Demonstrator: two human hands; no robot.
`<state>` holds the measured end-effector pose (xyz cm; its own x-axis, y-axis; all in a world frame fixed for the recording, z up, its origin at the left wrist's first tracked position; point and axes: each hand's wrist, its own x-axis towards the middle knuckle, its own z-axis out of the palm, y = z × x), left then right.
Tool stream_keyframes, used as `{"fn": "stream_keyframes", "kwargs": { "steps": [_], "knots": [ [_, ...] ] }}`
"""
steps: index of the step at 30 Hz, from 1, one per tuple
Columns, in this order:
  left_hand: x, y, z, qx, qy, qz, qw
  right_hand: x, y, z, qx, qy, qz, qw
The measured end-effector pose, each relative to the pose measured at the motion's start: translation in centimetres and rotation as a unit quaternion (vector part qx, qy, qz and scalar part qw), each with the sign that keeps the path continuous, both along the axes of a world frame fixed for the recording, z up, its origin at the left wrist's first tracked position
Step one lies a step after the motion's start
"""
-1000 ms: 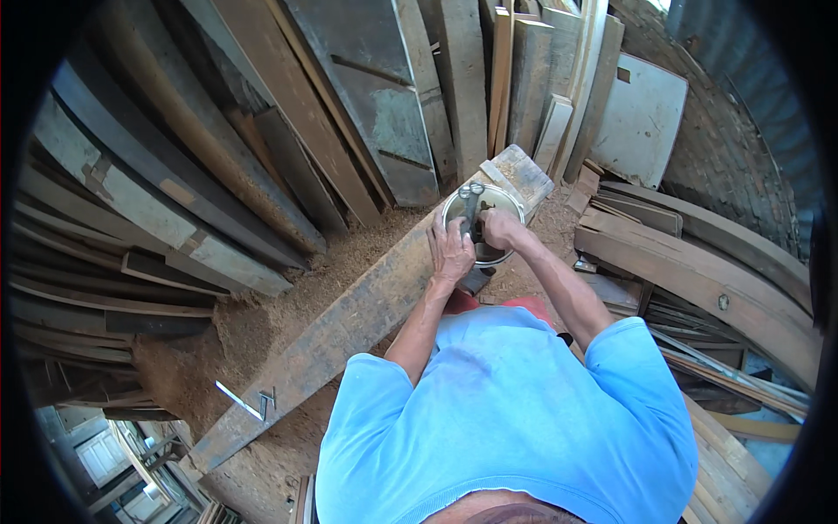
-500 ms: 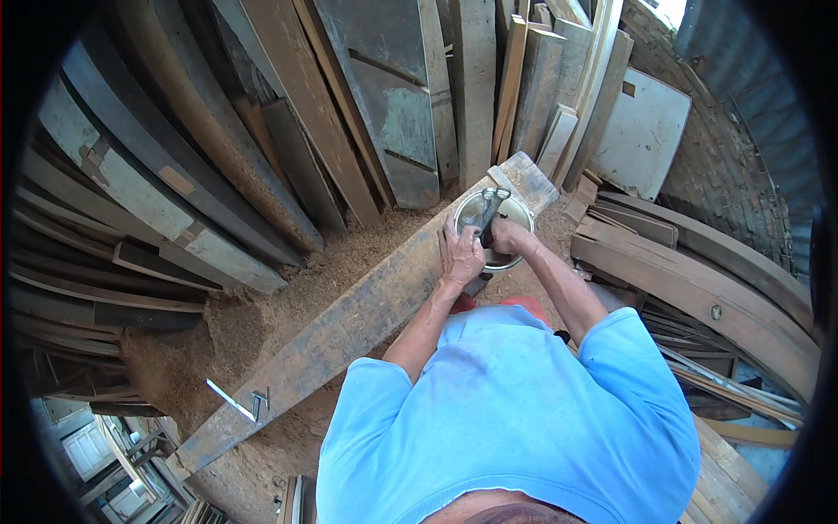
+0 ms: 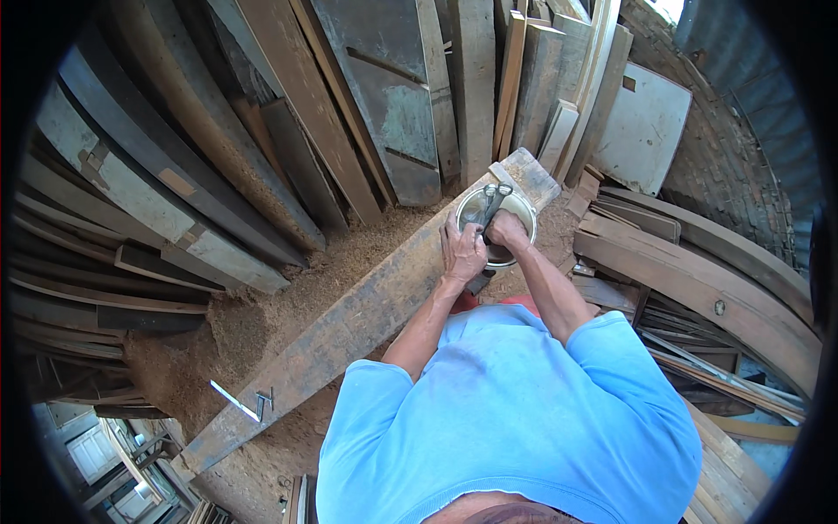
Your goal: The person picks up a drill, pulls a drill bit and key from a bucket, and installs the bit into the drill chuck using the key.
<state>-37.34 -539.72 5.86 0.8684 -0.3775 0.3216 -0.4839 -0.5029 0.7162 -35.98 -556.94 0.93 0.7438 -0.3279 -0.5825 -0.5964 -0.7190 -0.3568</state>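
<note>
Seemingly two hands, left hand and right hand, on one power tool.

Daylight is coming in from the upper right, washing out the pale flat white board. The stacked grey weathered planks at left are sitting dimmer. Fisheye is bending edges; a black vignette is ringing the frame. Centre is staying sharp.

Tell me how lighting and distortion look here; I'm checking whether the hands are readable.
Head view: even daylight, the left hand and right hand sharp on the round pan; blown-out glare at the top right edge; the long beam and leaning planks bow toward the dark fisheye rim; the lower left corner is dim.
</note>
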Motion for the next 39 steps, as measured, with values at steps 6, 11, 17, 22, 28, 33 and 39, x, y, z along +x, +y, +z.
{"fn": "stream_keyframes", "kwargs": {
  "steps": [6,11,17,22,28,33,39],
  "knots": [
    [0.1,0.1,-0.2,0.002,0.009,0.005,1.000,-0.4,0.6,3.0,-0.020,-0.079,-0.058,0.995],
    [0.4,1.3,-0.2,-0.075,0.151,0.016,0.986,-1.6,1.5,8.0,-0.081,-0.183,0.024,0.979],
    [2.0,5.1,2.7,-0.022,0.131,0.056,0.990,-4.2,-0.3,10.8,-0.100,-0.315,-0.015,0.944],
    [3.2,5.0,4.5,-0.005,0.139,0.062,0.988,-5.7,-1.0,16.8,0.057,-0.409,-0.120,0.903],
    [2.2,4.1,4.5,0.005,0.160,0.040,0.986,-5.8,-0.4,16.0,0.184,-0.378,0.005,0.907],
    [0.2,4.4,4.6,0.028,0.163,0.050,0.985,-5.3,1.5,12.5,0.046,-0.322,0.090,0.941],
    [-2.0,5.2,3.8,0.027,0.192,0.099,0.976,-5.1,1.7,11.3,0.162,-0.244,0.098,0.951]
  ]
}}
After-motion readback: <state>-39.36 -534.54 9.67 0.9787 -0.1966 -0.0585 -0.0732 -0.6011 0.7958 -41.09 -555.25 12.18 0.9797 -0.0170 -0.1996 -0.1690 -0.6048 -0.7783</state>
